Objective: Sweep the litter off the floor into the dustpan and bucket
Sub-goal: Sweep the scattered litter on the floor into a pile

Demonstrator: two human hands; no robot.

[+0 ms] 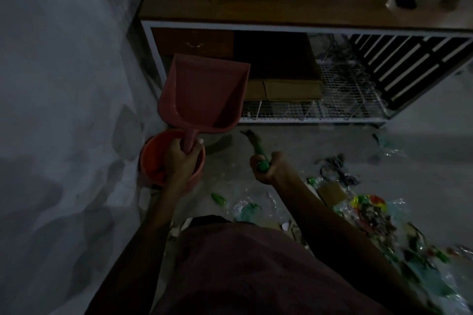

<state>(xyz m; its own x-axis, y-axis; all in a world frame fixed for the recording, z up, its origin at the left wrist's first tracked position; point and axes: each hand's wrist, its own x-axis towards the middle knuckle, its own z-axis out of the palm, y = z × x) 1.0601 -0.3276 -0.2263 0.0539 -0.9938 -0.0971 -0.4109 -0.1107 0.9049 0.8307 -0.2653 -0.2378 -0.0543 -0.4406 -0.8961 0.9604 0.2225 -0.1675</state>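
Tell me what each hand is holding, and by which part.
The left hand grips the red dustpan by its handle. The right hand grips the green-handled brush near the handle's end.

bucket (153, 161) left by wall (64, 84) | litter (371, 212) right | shelf (256, 25) behind

The left hand (183, 158) grips the handle of a red dustpan (203, 92), raised with its scoop empty above an orange bucket (153, 161) by the wall. The right hand (268, 167) grips a green-handled broom (258, 148). Litter (368, 212) lies scattered on the floor (422, 140) to the right, before a shelf (281, 25).
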